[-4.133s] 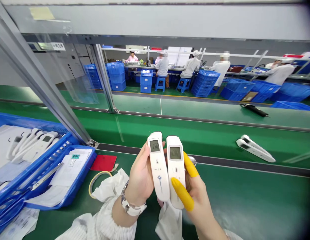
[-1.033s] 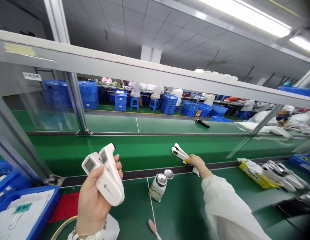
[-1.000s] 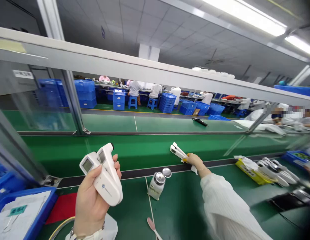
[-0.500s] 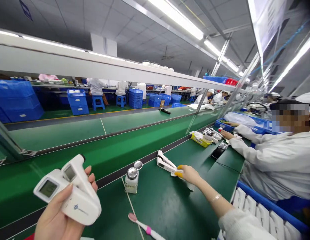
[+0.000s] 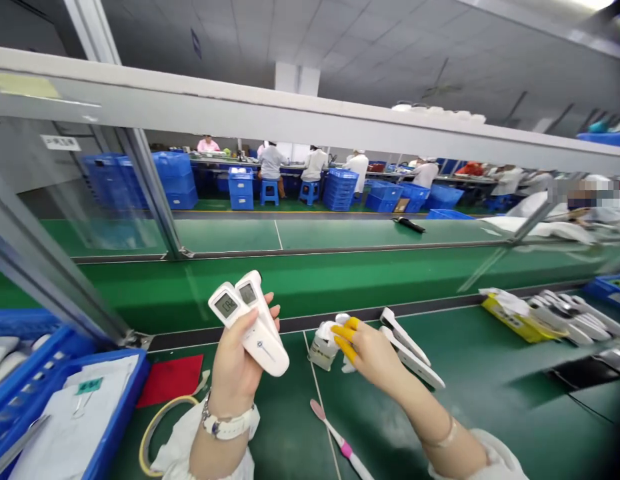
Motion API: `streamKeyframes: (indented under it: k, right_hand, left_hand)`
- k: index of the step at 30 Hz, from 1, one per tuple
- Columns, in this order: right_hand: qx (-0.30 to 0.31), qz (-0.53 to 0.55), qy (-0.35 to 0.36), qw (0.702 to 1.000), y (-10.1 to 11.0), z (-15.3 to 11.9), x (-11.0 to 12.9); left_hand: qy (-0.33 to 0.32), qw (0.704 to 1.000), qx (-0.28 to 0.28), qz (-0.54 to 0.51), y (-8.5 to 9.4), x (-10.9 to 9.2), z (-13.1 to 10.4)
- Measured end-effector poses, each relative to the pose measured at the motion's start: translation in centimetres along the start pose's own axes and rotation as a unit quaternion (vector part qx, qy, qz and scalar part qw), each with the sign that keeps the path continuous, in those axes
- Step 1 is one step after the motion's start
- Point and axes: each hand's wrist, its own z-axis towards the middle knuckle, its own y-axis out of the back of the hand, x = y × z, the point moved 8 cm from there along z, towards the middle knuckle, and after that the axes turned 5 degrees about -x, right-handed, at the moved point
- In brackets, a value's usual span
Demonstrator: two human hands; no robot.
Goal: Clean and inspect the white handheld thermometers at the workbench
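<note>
Left hand (image 5: pixel 237 367) grips two white thermometers (image 5: pixel 263 343), long axes slanting down rightward, above the bench (image 5: pixel 285 427), left of the bottle (image 5: pixel 322 353). Right hand (image 5: pixel 377 353), nearer the bottle, has fingers (image 5: pixel 346 345) at its top; grip on the white cloth (image 5: pixel 347 365) cannot be determined.

Single head cam, facing forward and down across green bench (image 5: pixel 285 427); left hand (image 5: pixel 237 360), right hand (image 5: pixel 377 353) near, ceiling (image 5: pixel 365 53) above.

Grey panelled ceiling (image 5: pixel 370 33), white pillar (image 5: pixel 297 78)
</note>
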Motion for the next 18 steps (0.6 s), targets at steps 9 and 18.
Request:
streamKeyframes:
  k: [9, 18]
  right_hand:
    - [-0.136, 0.076, 0.086, 0.984, 1.1, -0.5, 1.8]
    - [-0.193, 0.203, 0.239, 0.93, 3.0, 0.1, 10.9]
  left_hand:
    - [0.014, 1.0, 0.019, 0.009, -0.5, 0.8, 1.0]
    - [0.032, 0.999, 0.003, 0.007, -0.1, 2.2, 1.9]
